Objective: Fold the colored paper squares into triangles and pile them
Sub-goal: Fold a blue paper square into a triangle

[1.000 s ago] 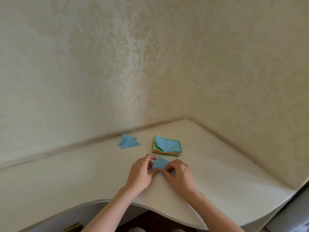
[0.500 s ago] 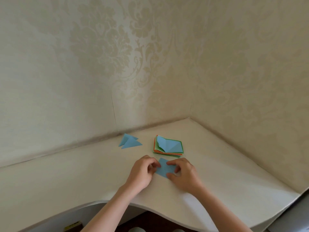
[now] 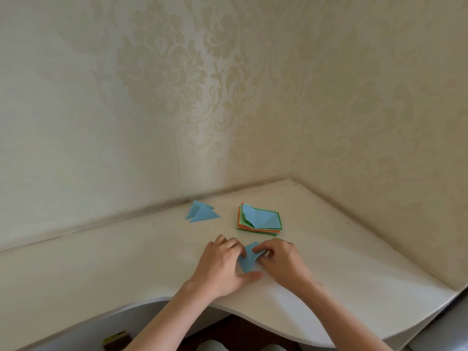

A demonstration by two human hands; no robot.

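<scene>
A small blue paper [image 3: 249, 258] lies on the cream table between my two hands, partly folded and half hidden by fingers. My left hand [image 3: 222, 267] holds its left edge with curled fingers, the thumb lying below the paper. My right hand [image 3: 279, 262] pinches its right side with curled fingers. Behind them sits a stack of colored paper squares [image 3: 259, 220], blue on top with green and orange edges. Two folded blue triangles [image 3: 201, 212] lie overlapped to the left of the stack.
The table [image 3: 101, 262] fits into a corner of two patterned walls. Its curved front edge [image 3: 266, 317] runs just below my wrists. A small dark object [image 3: 116, 339] shows under the table at bottom left.
My hands have shifted on the blue paper. The left thumb has moved down below it, and the right fingers have drawn in over its right side.
</scene>
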